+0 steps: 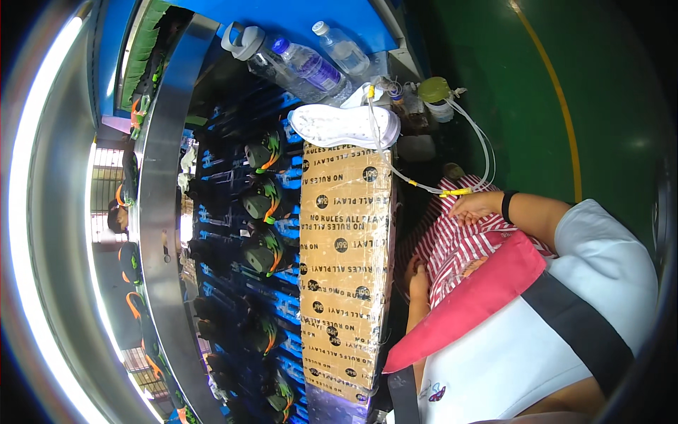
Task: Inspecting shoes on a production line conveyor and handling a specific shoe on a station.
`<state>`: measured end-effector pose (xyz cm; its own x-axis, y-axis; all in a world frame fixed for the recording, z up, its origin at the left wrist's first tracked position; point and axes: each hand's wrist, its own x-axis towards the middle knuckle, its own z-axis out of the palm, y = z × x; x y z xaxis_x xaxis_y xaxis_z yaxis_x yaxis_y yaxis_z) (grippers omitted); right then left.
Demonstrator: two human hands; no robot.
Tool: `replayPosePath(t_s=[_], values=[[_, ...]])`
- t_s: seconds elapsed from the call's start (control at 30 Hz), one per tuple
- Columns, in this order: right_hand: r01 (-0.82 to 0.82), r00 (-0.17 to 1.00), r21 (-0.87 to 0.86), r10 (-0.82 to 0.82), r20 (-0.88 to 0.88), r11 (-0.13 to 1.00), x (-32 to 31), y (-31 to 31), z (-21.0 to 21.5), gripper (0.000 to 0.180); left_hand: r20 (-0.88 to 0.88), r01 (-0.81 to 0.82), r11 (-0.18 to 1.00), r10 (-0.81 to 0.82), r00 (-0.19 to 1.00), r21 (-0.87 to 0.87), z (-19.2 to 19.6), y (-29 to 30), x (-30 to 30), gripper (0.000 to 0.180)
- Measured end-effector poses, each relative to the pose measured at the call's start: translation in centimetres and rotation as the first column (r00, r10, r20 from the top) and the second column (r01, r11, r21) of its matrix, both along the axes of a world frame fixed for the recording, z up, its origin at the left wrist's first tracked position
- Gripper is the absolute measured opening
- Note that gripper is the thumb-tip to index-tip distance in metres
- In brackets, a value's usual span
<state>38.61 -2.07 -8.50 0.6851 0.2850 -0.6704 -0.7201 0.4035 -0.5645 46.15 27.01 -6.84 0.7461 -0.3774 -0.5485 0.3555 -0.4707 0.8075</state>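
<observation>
So both my hands are just parked in my lap on the red-and-white striped cloth (pixel 452 244). My right hand (pixel 474 206), the one with the black wristband (pixel 508 206), lies flat on top of the cloth with the fingers loose and a bit spread, gripping nothing. It sits right by the yellow fitting on the thin clear tube (pixel 452 191), close, but I can't tell if it's actually touching. That tube loops up to a small green-lidded bottle (pixel 436 92). My left hand (pixel 418 281) rests at the cloth's edge, tucked partly under a fold, so I can't tell how the fingers are set or whether they pinch the fabric.

A pink-red band (pixel 480 293) runs across my white shirt. Next to my lap is the desk (pixel 346 261), wrapped in printed brown cardboard and tape. One white shoe sole (pixel 344 126) lies across its end, with two clear plastic water bottles (pixel 300 63) just beyond. Past the desk, dark shoes with green and orange trim (pixel 263 201) sit in a row on a blue conveyor (pixel 286 311).
</observation>
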Motion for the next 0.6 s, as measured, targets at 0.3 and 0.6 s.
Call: replayPosePath(t_s=[0.3, 0.6], values=[[0.002, 1.000, -0.007, -0.002, -0.019, 1.000, 0.2, 0.1, 0.4, 0.029, 0.034, -0.004, 1.000, 0.003, 0.999, 0.020, -0.6, 0.1, 0.1, 0.030], [0.038, 0.999, -0.002, -0.038, -0.024, 0.999, -0.5, 0.2, 0.3, 0.024, 0.075, 0.014, 0.998, -0.018, 0.997, 0.054, -0.4, 0.0, -0.4, 0.029]])
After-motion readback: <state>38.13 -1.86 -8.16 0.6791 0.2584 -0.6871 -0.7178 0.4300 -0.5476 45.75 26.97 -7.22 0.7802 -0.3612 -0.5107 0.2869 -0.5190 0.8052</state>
